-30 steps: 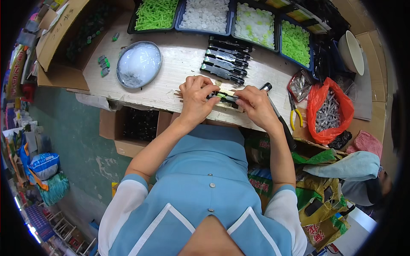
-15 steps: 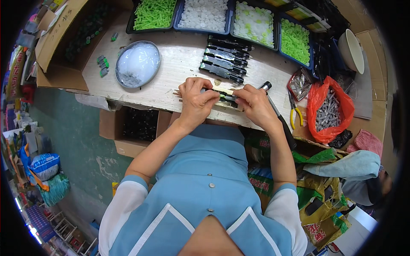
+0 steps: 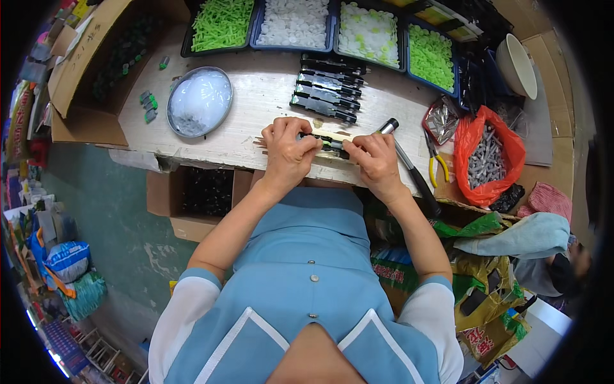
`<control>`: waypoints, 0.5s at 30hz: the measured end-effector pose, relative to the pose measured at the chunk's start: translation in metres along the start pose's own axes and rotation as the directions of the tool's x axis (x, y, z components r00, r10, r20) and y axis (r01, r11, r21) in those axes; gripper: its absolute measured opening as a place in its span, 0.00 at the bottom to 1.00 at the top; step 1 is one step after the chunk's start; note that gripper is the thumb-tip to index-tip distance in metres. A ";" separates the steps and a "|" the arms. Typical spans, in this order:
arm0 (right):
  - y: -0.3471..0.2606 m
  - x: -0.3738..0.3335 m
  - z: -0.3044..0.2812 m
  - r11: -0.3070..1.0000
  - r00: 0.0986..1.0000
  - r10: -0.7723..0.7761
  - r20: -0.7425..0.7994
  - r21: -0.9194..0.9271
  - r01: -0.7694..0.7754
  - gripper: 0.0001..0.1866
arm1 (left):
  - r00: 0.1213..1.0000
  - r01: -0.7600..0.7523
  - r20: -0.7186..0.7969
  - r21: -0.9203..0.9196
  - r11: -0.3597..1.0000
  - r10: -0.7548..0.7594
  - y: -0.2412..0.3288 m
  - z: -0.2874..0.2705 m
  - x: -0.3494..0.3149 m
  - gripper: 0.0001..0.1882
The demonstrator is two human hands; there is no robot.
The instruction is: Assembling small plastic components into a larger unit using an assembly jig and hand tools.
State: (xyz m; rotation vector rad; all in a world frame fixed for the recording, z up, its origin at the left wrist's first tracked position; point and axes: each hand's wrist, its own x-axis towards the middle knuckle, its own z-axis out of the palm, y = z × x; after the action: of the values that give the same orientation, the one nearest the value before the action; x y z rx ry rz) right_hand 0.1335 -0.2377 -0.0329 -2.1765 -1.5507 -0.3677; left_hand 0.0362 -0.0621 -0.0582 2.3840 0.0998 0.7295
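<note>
Close to the table's front edge, my left hand (image 3: 288, 147) pinches the left end of a slim black part (image 3: 332, 146) with a bit of green on it. The fingers of my right hand (image 3: 378, 163) close on the part's right end. A pale strip (image 3: 335, 136) lies just behind it, and thin brown sticks poke out left of my left hand. Beyond my hands, several similar black parts (image 3: 325, 105) lie side by side. To the right of my right hand rests a hammer (image 3: 409, 165) with a black grip.
At the left stands a round dish (image 3: 229, 105) of whitish gel, near small grey-green pieces (image 3: 149, 107) and an open cardboard box (image 3: 89, 125). Trays of green and white pieces line the back. Yellow-handled pliers (image 3: 439, 163) and a red bag (image 3: 515, 157) of grey pieces lie right.
The whole view has shifted slightly. My right hand has turned a little and sits slightly lower against the black part. Both hands stay on it.
</note>
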 end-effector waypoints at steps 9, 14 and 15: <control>0.002 -0.001 0.000 0.997 0.998 0.011 0.056 0.077 -0.015 0.13 | 1.000 0.021 0.011 -0.012 1.000 -0.021 0.001 -0.002 -0.005 0.04; 0.005 0.007 -0.002 0.992 0.993 0.028 0.112 0.119 -0.041 0.14 | 1.000 0.027 0.007 -0.020 0.999 -0.027 0.001 -0.002 -0.005 0.03; 0.004 0.008 -0.003 0.999 0.993 -0.041 0.115 0.022 0.039 0.13 | 1.000 0.029 0.007 -0.021 0.999 -0.029 0.001 -0.002 -0.005 0.03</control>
State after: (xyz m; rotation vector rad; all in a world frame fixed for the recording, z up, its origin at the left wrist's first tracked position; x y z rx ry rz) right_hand 0.1398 -0.2332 -0.0273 -2.1884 -1.6546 -0.2422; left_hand 0.0310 -0.0625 -0.0589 2.3604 0.1227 0.7060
